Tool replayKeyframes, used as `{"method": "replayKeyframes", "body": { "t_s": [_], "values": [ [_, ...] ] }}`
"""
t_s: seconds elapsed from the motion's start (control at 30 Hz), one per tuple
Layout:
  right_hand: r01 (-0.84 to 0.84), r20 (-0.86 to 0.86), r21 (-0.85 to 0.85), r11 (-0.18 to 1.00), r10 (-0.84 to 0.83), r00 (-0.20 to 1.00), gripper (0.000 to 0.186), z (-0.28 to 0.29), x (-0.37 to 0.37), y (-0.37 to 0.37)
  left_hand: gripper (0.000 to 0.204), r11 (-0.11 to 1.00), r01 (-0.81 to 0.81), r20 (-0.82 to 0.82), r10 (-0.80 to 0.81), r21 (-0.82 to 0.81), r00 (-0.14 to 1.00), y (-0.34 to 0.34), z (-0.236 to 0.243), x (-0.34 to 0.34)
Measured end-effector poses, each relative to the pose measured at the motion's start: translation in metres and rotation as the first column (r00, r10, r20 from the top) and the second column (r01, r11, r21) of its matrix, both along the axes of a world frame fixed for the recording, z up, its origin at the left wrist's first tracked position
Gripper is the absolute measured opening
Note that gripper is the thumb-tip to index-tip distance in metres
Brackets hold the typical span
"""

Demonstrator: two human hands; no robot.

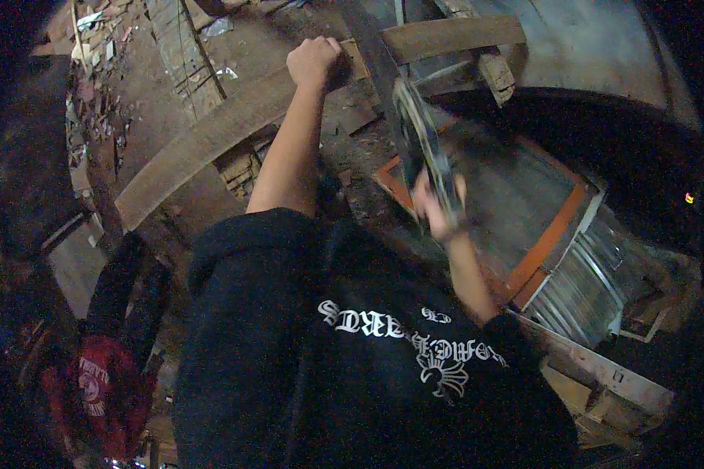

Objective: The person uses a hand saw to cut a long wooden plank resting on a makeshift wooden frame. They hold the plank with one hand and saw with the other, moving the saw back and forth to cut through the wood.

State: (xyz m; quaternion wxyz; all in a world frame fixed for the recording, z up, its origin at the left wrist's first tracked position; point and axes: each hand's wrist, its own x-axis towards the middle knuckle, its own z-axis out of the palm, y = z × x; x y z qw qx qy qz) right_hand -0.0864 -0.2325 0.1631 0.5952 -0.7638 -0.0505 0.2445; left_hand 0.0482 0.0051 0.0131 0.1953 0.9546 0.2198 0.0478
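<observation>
A long wooden board (211, 141) slants from the lower left up to the right in front of me. My left hand (317, 62) is closed on it near the far end of my outstretched arm; its fingertips are hidden. My right hand (440, 205) is wrapped around the near end of a long, narrow tool (421, 125), smeared by motion, that looks like a saw. A dark, straight strip (374, 55) alongside it crosses the board just right of my left hand; I cannot tell whether this is the tool's blade. Beyond the crossing, the board's right part (457, 37) continues.
An orange-edged frame with a dark pane (551, 254) lies right of my right hand, beside ribbed, glassy sheets (579, 289). A large, pale curved panel (602, 55) stands at the upper right. Wood scraps (102, 47) litter the ground. Someone in a red top (105, 391) is at lower left.
</observation>
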Motion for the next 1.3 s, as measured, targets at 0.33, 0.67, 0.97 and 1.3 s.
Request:
{"method": "replayKeyframes", "body": {
  "t_s": [0.33,0.67,0.97,1.3],
  "values": [
    [0.187,-0.387,0.253,0.949,-0.078,0.919,0.010,0.004,0.029,0.012,0.040,0.998,0.031,-0.042,-0.033,-0.049,0.999,-0.005,0.000,-0.003],
    [0.120,-0.231,0.071,0.990,-0.101,0.968,0.008,0.064,-0.035,-0.007,0.041,0.996,0.003,-0.023,-0.005,-0.087,1.000,-0.008,0.005,0.001],
    [0.252,-0.148,0.253,0.934,-0.220,0.964,0.008,-0.016,0.066,0.040,0.051,0.996,0.050,-0.001,-0.050,-0.079,0.999,-0.020,0.002,0.004],
    [0.567,-0.744,0.285,0.773,-0.195,0.639,0.010,0.037,-0.079,-0.061,0.050,0.999,-0.003,0.002,0.003,-0.034,1.000,-0.008,-0.006,0.003]
  ]
}}
